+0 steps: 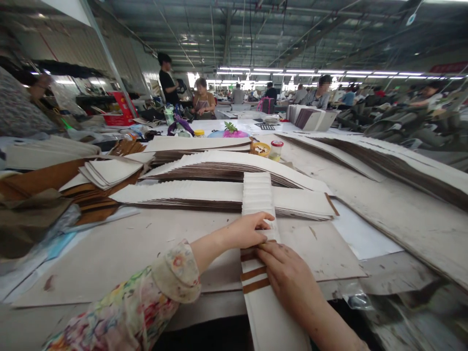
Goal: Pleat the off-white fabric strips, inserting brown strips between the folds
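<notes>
A long fanned row of narrow white strips [258, 200] with brown undersides runs away from me across the worktable [120, 253]. My left hand [245, 230], in a floral sleeve, pinches the edge of a strip near the row's middle, fingers closed on it. My right hand [285, 273] lies flat on the nearer strips, fingers together and pressing them down where brown edges show.
Wider fanned stacks of white and brown pieces [226, 195] lie across the table behind the row, more to the right [383, 161]. Brown pieces [91, 200] pile at the left. A yellow tub [262, 149] and jar [276, 149] stand further back. Other people work at distant tables.
</notes>
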Available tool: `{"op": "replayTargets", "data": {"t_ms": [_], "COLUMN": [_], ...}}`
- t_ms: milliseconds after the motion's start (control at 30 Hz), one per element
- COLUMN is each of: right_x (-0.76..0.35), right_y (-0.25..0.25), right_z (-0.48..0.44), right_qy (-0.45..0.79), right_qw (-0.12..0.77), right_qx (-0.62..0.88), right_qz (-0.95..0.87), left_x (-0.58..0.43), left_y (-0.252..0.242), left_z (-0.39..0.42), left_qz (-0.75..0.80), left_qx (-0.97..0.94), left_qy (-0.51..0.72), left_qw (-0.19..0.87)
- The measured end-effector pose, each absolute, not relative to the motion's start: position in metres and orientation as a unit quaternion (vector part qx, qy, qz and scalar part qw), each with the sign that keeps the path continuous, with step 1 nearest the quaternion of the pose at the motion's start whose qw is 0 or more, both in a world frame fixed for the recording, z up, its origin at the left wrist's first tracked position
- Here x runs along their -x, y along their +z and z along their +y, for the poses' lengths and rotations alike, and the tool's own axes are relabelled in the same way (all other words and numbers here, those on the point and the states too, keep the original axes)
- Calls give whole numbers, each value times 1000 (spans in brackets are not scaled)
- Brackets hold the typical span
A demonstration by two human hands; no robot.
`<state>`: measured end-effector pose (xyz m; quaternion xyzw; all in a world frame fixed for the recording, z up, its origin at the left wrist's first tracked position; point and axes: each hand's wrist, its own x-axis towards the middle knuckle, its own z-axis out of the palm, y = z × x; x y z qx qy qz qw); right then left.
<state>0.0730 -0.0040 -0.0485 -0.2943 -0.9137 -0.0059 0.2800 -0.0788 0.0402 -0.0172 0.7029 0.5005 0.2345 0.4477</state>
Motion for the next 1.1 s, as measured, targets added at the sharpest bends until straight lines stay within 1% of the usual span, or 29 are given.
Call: {"op": "replayTargets", "data": {"t_ms": [200, 400, 567, 800, 1000, 1100], "right_x": [-76, -76, -76, -76, -74, -74], "right_y": [-55, -57, -54, -56, -58, -63], "right_z": [-7, -9, -10, -9, -7, -5], "right_qy": [-8, -27, -16, -29, -24, -37], "right_qw": [317, 313, 316, 317, 339, 356], "right_qx": [335, 365, 378, 415, 447, 449], "right_qz": [-887, -877, -870, -853, -827, -819], "left_x": [74, 73, 70, 69, 63, 67], "left_y": [-18, -18, -17, -20, -12, -13], "left_z": [38, 31, 24, 18, 12, 10], "left_qz": [528, 497, 473, 464, 442, 451], "left_qx": [-790, -839, -866, -877, -896, -890], "left_qy": [182, 165, 126, 103, 20, 44], "left_qw": [254, 145, 100, 71, 29, 46]}}
